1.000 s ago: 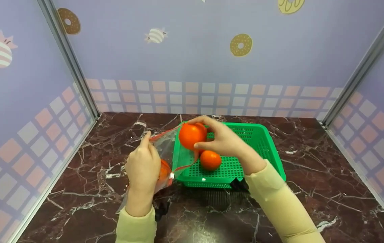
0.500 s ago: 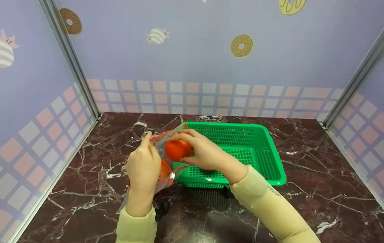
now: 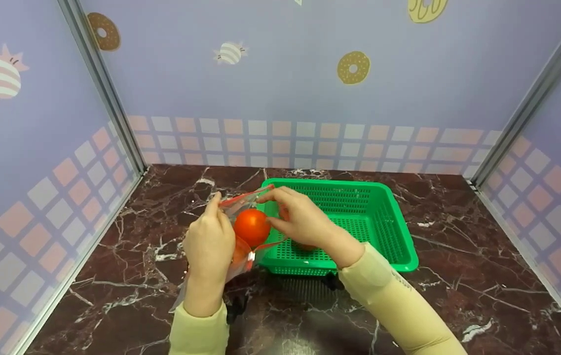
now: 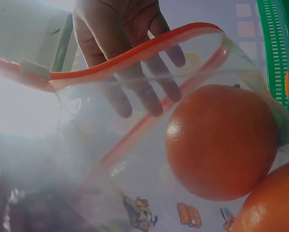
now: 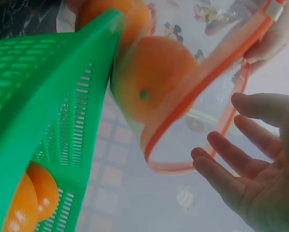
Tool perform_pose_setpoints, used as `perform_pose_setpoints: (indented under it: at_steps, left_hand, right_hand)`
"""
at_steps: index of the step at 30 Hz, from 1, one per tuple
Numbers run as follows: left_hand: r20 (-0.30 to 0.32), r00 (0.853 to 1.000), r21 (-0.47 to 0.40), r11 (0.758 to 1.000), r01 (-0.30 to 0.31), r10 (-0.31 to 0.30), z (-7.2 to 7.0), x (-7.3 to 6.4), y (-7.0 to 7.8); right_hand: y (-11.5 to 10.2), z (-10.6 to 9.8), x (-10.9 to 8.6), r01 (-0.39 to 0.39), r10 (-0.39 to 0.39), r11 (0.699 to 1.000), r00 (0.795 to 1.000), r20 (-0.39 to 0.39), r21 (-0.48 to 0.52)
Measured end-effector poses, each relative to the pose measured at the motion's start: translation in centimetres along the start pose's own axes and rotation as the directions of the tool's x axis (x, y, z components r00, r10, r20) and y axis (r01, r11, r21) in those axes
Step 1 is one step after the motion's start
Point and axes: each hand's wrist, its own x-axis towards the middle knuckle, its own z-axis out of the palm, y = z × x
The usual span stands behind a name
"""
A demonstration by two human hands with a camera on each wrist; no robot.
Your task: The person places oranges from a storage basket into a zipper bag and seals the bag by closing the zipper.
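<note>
My left hand (image 3: pixel 208 241) grips the edge of a clear zip bag (image 4: pixel 100 140) with a red-orange seal strip, its index finger lying along the rim. The bag's mouth gapes toward the green basket. Just inside that mouth sits an orange (image 3: pixel 252 228), free of any fingers. Another orange (image 4: pixel 272 205) lies deeper in the bag, against the first. My right hand (image 3: pixel 302 219) is at the mouth with fingers spread and nothing between them; the right wrist view shows its bare palm (image 5: pixel 265 193). The left hand's other fingers are hidden in the head view.
A green plastic basket (image 3: pixel 389 227) stands right beside the bag, its left rim close against it. Oranges (image 5: pixel 43 191) lie in the basket, mostly covered by my right hand in the head view. Patterned panels (image 3: pixel 290 88) enclose the dark marbled table (image 3: pixel 127 276).
My right hand carried an orange leftward from above the basket into the bag's mouth and let go of it. The orange dropped lower into the bag. My left hand stayed in place.
</note>
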Motion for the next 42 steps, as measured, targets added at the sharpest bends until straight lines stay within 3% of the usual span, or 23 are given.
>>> perform_pose_setpoints:
  at_steps: [7,16,22,30,42]
  left_hand:
    - [-0.009,1.0,0.004,1.0,0.003,-0.003,0.0,0.0,-0.1]
    - [0.016,0.999,0.007,0.999,0.035,-0.035,-0.1,0.0,0.0]
    - [0.011,0.999,0.012,0.999,0.031,-0.031,0.0,0.0,-0.1]
    - [0.003,1.0,0.007,1.0,0.018,-0.018,0.0,0.1,0.0]
    - [-0.004,1.0,-0.001,1.0,0.003,-0.003,0.1,0.0,0.0]
  right_hand:
    - [0.8,-1.2,-0.1,-0.05,0.052,0.998,0.998,-0.042,0.043]
    - [2.1,-2.6,0.2,-0.194,0.196,0.978,0.98,-0.023,0.08]
    - [4.0,-3.1,0.6,-0.302,0.3,0.952,0.953,0.049,0.047]
    - [6.4,-3.8,1.1,-0.44,0.432,0.898,0.891,0.142,0.03]
    - [9.3,-3.5,1.2,-0.434,0.437,0.898,0.865,0.247,-0.069]
